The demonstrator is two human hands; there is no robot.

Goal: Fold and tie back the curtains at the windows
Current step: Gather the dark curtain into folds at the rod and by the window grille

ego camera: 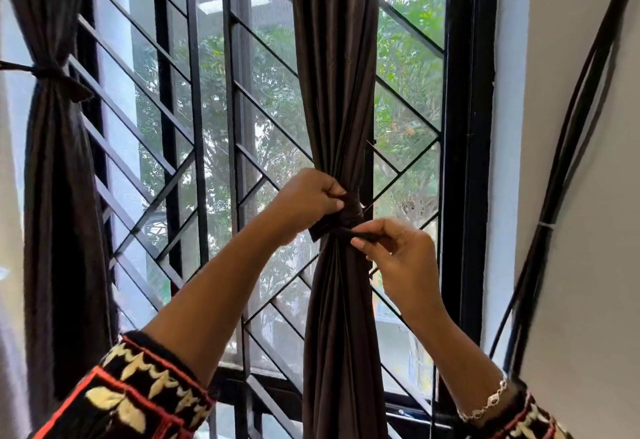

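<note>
1. Two dark brown curtains hang at a barred window in the head view; the right curtain (336, 74) is gathered into a narrow bundle in front of the window grille (194, 109), near the black window frame (467, 126); the left curtain (59, 178) hangs at the left edge of the picture.
2. The left curtain is already cinched by its own tie (48, 73), knotted round its upper part; one end of that tie runs off to the left edge.
3. A tie band (353, 211) of the same dark cloth is wrapped round the right curtain at its waist; the cloth flares out above and below it.
4. The left hand (304, 196) is closed at the left side of the tie band; its fingers are curled, and thumb and fingertips pinch the band against the bundle.
5. The right hand (398, 251) sits just below and to the right of the tie band; thumb and forefinger pinch its loose end (332, 230), which lies flat across the front of the curtain; the other fingers are loosely curled.
6. Both forearms reach up from the bottom corners; each sleeve (138, 397) is black with red and cream embroidery; a silver bracelet (488, 400) circles the right wrist.
7. A pale wall (581, 57) stands right of the frame, with black cables (568, 161) running up it; green trees (408, 57) show through the grille.
</note>
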